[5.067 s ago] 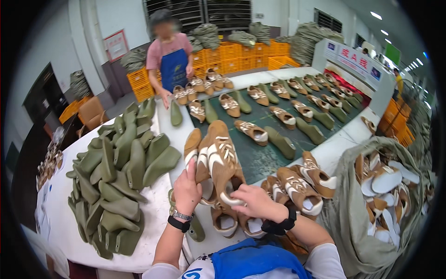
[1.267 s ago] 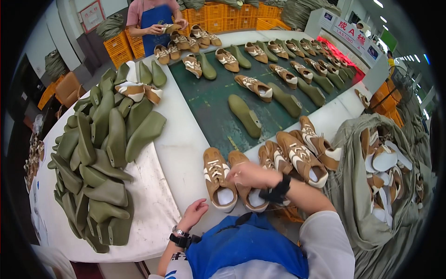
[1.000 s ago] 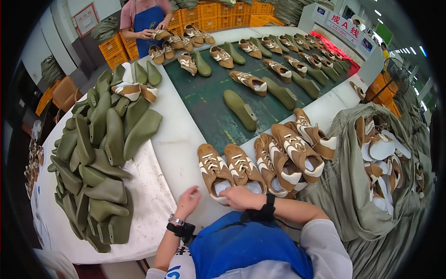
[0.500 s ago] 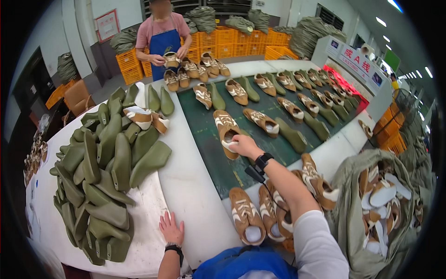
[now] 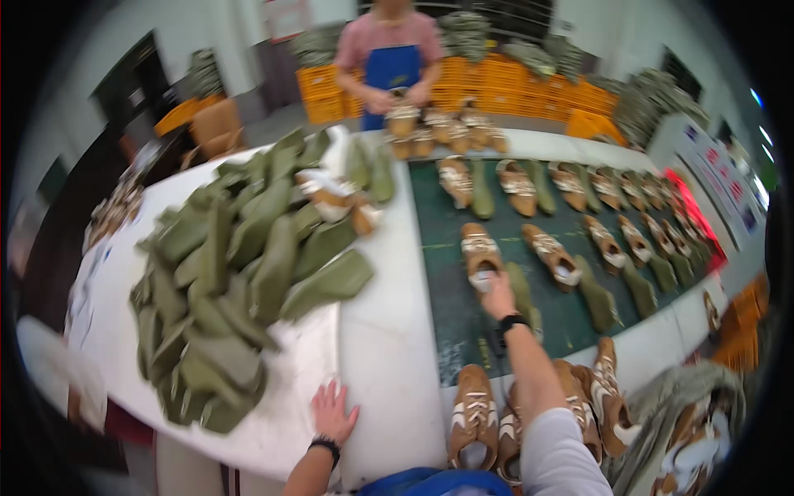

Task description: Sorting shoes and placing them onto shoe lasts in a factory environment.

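My right hand reaches over the green belt and grips the heel collar of a brown sneaker with white stripes. The shoe's toe points away from me. Right beside it a green shoe last lies on the belt, partly hidden by my hand and forearm. My left hand rests flat on the white table, fingers apart, holding nothing. A large heap of green shoe lasts lies beyond it to the left, with two brown-and-white shoes at its far right edge.
Rows of sneakers paired with lasts cover the green belt. Several sneakers stand along its near edge, by a grey-green sack of shoes. Across the table a person in a blue apron handles a shoe before orange crates.
The view has swung left, so everything sits further right in the picture. My right hand stays at the sneaker's heel; the last beside it now shows. My left hand remains flat on the table.
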A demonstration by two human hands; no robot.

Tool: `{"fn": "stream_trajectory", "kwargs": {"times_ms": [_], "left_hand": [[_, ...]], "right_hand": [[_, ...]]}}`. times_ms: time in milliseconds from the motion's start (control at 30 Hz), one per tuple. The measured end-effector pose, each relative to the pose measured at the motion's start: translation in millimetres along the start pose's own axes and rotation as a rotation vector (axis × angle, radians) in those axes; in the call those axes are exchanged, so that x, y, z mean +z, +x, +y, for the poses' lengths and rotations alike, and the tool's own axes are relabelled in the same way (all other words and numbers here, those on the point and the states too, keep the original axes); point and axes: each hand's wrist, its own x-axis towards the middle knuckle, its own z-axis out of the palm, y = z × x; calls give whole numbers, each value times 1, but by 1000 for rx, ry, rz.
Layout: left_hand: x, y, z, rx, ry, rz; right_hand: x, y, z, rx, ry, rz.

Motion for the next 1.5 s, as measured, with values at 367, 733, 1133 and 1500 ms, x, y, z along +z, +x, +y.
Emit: {"fn": "stream_trajectory", "kwargs": {"times_ms": [367, 733, 1133, 1500], "left_hand": [[0, -4, 1, 7, -39, 26], [-140, -47, -149, 145, -269, 440], [-193, 19, -256, 316, 149, 186], [-223, 19, -148, 176, -443, 374]], "right_hand": [[-39, -130, -223, -641, 205, -794], [95, -167, -378, -490, 566, -759], [151, -173, -479, 478, 1566, -977], [27, -242, -288, 583, 1703, -554]]}}
